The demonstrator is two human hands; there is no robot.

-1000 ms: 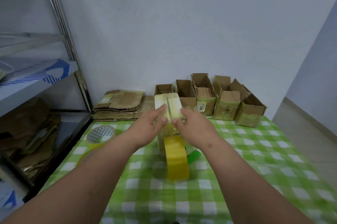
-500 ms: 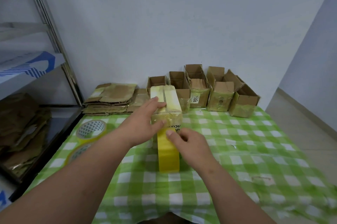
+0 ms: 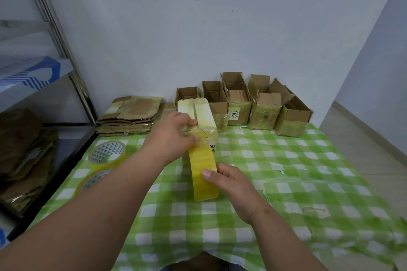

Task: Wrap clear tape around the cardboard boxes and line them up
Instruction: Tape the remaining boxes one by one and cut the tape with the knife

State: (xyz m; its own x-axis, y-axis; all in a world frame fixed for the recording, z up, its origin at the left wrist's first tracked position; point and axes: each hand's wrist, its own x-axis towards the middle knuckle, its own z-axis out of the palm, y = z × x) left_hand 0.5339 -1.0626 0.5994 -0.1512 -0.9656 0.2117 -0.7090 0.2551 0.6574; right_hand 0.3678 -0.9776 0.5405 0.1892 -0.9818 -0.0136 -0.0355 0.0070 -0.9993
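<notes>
The right hand (image 3: 233,184) is gripping the tape roll (image 3: 203,174) at centre frame, thumb pressing on the near face of the roll and the other fingers curling behind it. The roll is standing on edge, and a short strip of tape is running from its top upward in the frame to the near upper edge of the box (image 3: 199,116). The left hand (image 3: 174,138) is holding that edge, fingers curling over the top and the thumb pinning the tape end against the front face. The box is standing upright on the checked tablecloth (image 3: 286,171), directly above the roll in the frame, with its long top axis pointing away toward the wall. The right hand is therefore the nearer one to the viewer; the pull appears to be running straight down-frame. Taped open boxes (image 3: 264,112) are lining up at upper right, flattened cardboard (image 3: 130,116) is lying at upper left, and two spare rolls (image 3: 105,156) are sitting at mid left.
</notes>
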